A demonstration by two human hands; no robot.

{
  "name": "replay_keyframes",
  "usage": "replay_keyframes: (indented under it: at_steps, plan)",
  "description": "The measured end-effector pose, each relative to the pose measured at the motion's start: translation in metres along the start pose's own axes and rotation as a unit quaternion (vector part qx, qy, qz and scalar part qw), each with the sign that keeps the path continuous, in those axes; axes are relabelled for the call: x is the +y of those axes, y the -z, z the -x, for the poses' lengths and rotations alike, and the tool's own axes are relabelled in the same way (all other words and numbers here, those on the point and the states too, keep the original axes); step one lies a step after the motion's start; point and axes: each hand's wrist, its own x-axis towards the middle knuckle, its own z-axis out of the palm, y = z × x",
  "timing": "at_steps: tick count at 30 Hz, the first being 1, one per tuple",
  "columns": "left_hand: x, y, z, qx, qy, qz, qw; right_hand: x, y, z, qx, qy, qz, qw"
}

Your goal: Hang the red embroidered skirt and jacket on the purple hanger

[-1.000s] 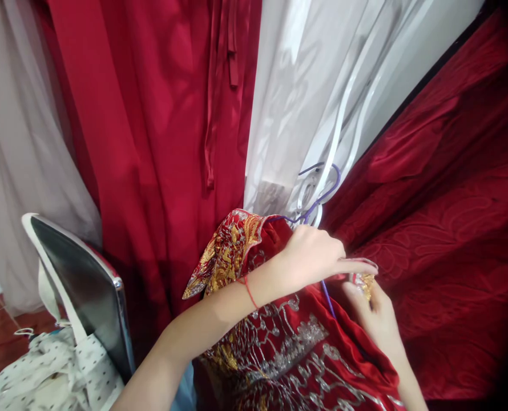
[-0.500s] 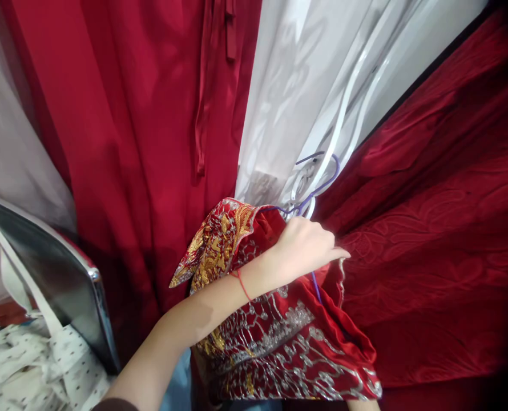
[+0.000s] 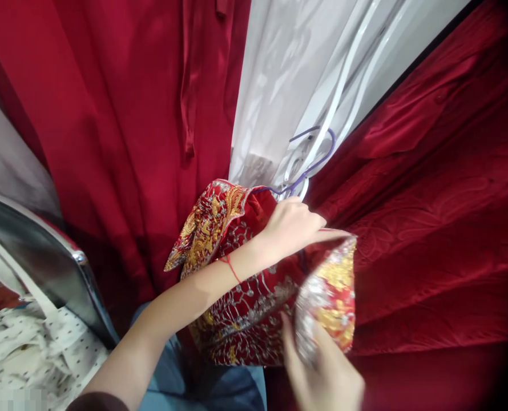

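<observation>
My left hand [image 3: 294, 225], with a red string at the wrist, is closed at the neck of a red embroidered jacket [image 3: 245, 297] worked in gold and silver. A purple hanger [image 3: 299, 181] runs into the garment's collar, and its hook rises above my knuckles. Most of my left fingers are hidden, so I cannot tell whether they also grip the hanger. At the lower right, my right hand [image 3: 326, 368] pinches the jacket's front panel between thumb and fingers, slightly blurred. That panel is folded up, its gold and silver side showing.
Long red cloth [image 3: 121, 114] hangs ahead, with more red patterned fabric [image 3: 442, 245] at right. Between them stand white curved rails [image 3: 343, 85] before white cloth. On the left, a dark chair back [image 3: 35, 251] carries a white strap above polka-dot cloth [image 3: 27, 354].
My right hand has come up into view from the bottom edge and turned the jacket's right panel over. My left hand keeps its hold. The view has shifted slightly.
</observation>
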Motion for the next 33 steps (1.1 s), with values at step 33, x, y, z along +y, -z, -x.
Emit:
replay_keyframes:
  at_steps: [33]
  plan:
    - [0.007,0.012,-0.008,-0.164,-0.026,-0.127,0.978,0.098,-0.077,0.0,0.173,-0.136,-0.007,0.975]
